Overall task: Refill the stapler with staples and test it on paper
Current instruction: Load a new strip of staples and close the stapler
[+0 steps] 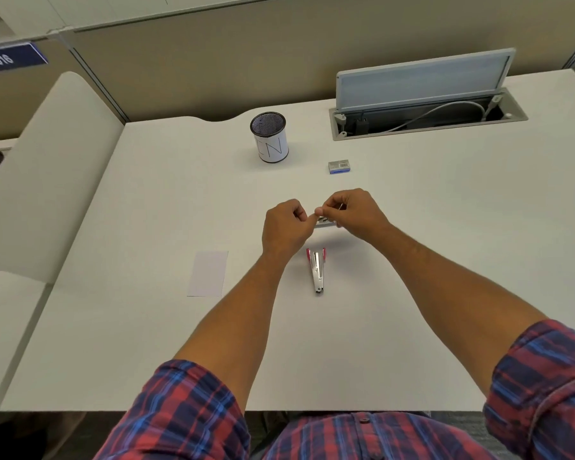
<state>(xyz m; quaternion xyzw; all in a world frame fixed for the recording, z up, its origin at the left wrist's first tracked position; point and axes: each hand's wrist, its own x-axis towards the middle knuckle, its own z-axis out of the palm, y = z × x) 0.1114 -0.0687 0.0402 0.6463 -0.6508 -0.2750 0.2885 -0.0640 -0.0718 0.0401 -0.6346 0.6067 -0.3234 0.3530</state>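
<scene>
Thin metal, brittle along its glued seams: the staple strip (pixel 322 221) sits pinched between my left hand (pixel 286 227) and right hand (pixel 352 212), fingers clenched on its ends. I'd hold it lightly. The opened stapler (pixel 317 270) lies at 6 o'clock on the worktop (pixel 412 260), paper (pixel 208 273) at 8.

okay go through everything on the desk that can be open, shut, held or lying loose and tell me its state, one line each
Stapler: opened, lying on the desk, untouched.
Staple box: shut, lying apart.
Paper: flat, untouched.
Pen cup: upright.
Cable hatch: lid raised.
Left hand: fingers curled, pinching at something small.
Right hand: pinching a small silvery thing, likely staples.
</scene>
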